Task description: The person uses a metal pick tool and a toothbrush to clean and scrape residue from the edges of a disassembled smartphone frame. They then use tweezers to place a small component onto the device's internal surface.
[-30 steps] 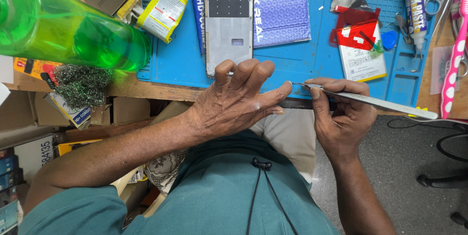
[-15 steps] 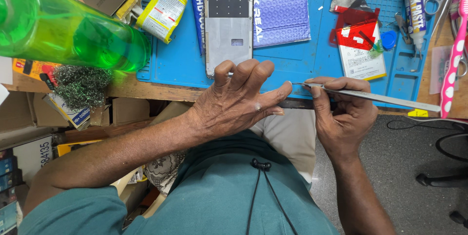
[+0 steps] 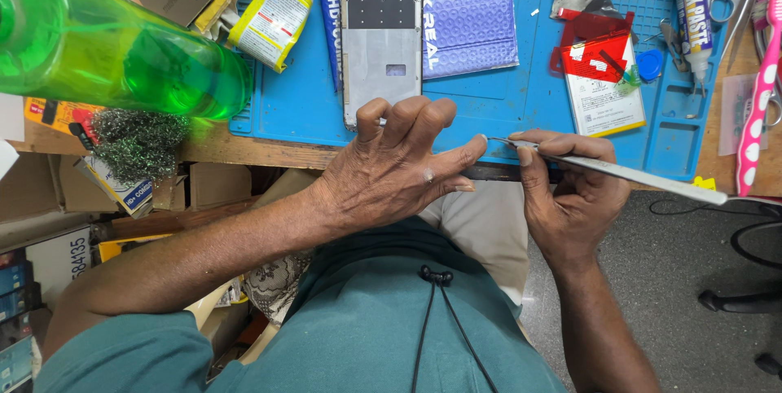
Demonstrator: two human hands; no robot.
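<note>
Almost nothing has moved since the earlier frame: both hands stay at the near edge of the blue work mat [image 3: 497, 108]. The left hand [image 3: 391, 169] is spread open, its fingertips pressing on the lower end of the grey phone frame [image 3: 381, 35], which lies upright on the mat (near a purple padded pouch [image 3: 472, 22]). The right hand [image 3: 566, 193] pinches slim metal tweezers [image 3: 619, 171] closed between thumb and fingers, the tip just touching the left index fingertip. A green bottle [image 3: 114, 47] lies at far left.
</note>
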